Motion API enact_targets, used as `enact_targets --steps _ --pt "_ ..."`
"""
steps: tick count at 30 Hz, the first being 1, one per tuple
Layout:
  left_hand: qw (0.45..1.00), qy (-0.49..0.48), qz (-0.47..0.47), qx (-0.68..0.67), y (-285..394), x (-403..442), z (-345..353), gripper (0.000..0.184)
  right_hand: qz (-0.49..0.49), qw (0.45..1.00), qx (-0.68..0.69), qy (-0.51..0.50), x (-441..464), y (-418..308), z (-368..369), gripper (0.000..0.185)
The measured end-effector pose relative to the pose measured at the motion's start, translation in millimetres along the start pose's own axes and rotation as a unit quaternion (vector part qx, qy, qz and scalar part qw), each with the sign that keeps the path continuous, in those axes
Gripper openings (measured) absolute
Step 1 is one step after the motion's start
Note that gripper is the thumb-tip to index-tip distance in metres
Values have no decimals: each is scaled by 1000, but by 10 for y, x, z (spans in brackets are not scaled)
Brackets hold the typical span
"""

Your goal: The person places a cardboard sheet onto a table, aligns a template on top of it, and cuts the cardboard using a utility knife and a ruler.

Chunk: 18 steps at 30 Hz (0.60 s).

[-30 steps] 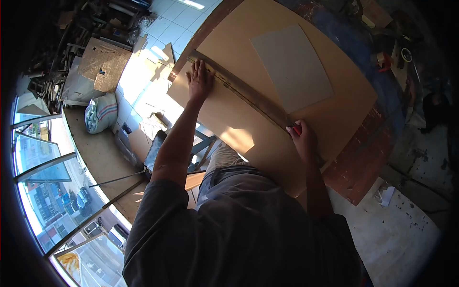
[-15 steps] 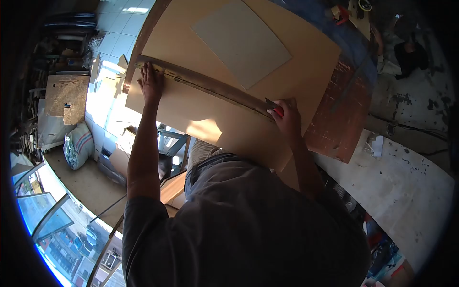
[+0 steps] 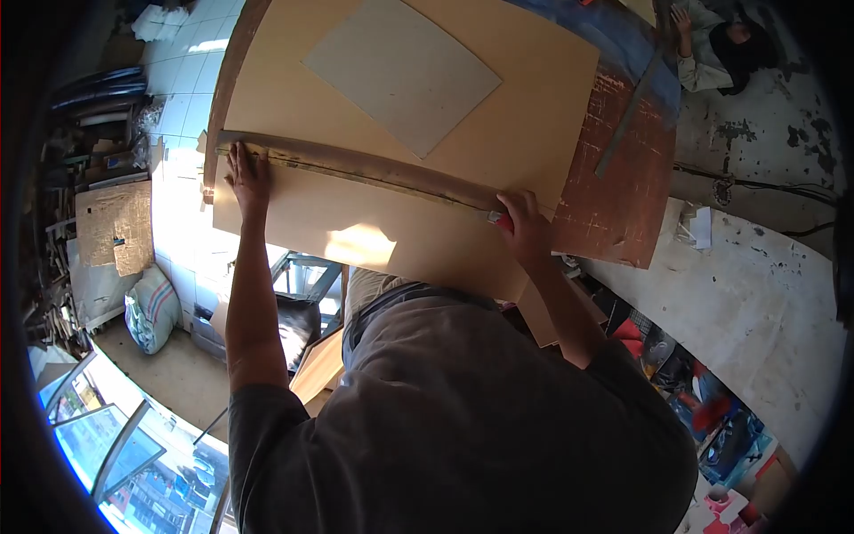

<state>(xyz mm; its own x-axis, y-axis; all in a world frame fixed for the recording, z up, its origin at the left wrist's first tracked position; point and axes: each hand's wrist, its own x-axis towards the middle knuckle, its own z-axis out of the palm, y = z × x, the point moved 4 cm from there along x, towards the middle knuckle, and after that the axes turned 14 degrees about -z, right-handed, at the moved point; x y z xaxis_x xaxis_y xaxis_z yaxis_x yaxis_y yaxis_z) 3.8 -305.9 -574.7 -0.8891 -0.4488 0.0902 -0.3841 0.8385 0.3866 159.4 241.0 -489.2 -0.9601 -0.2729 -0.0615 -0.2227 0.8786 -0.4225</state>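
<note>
A long, dark bar (image 3: pixel 356 165) is laid across a large tan board (image 3: pixel 525 89), and on its far side a grey rectangular sheet (image 3: pixel 402 76) is rested on the same board. The left end of the bar is covered by the fingers of the left hand (image 3: pixel 247 182), which are extended and slightly parted, with the palm set over the board on the bar's near side. Near the bar's right end, a red-handled cutter (image 3: pixel 503 221) is gripped in the right hand (image 3: pixel 527 224); the fingers are curled around the handle, and a short light-coloured part is seen protruding toward the bar's near edge. Whether the board is being touched by the cutter's tip cannot be told. On the near side of the bar, between the two hands, the board is lit by a bright patch of sunlight. Beyond the bar's right end, a worn red-brown tabletop (image 3: pixel 614 200) is seen under the board, with a narrow strip (image 3: pixel 629 120) laid on it. Farther out past that end, part of another person (image 3: pixel 707 67) is seen. To the right of the bar and nearer the camera wearer, a pale, stained surface (image 3: pixel 756 303) is seen. Well apart from the bar's left end, a striped white sack (image 3: pixel 156 307) is seen.
</note>
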Motion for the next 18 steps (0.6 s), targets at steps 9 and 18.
enact_targets --steps 9,18 --pt "1000 6 8 3 19 -21 -27 72 -31 999 -15 38 -49 97 128 62" --pt "1000 22 8 -11 -3 -26 -20 70 -45 996 22 71 -45 196 195 57"
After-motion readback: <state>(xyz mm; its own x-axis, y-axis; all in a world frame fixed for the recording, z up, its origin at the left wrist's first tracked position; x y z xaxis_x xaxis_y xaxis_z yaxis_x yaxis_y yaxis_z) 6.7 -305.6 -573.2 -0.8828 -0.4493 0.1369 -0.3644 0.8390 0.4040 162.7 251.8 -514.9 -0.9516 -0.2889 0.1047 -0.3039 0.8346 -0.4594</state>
